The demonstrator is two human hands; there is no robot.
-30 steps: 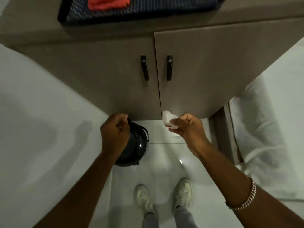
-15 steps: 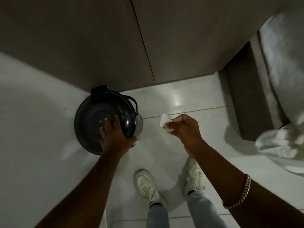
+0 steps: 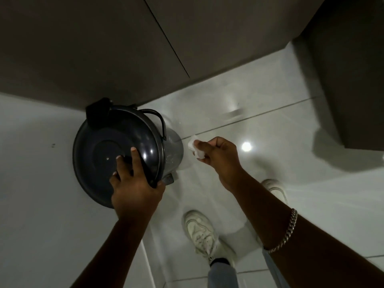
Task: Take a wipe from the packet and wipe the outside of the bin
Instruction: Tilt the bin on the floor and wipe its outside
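A small round pedal bin (image 3: pixel 99 146) with a dark glossy lid and a wire handle stands on the white floor against the cabinet base. My left hand (image 3: pixel 135 183) rests on the lid's near edge, fingers spread over the top and thumb hooked under the rim. My right hand (image 3: pixel 218 156) hovers just right of the bin's metal side, pinching a crumpled white wipe (image 3: pixel 194 147) a short gap from the bin wall. The wipe packet is not in view.
Brown cabinet doors (image 3: pixel 124 48) rise behind the bin. A white wall (image 3: pixel 37 183) runs along the left. A dark cabinet corner (image 3: pixel 349 80) juts in at right. My white shoes (image 3: pixel 200 231) stand on the glossy tiled floor (image 3: pixel 270 100) below.
The view has dropped closer to the bin. My left hand shifted to grip the lid's near edge, and my right hand brought the wipe closer to the bin's side.
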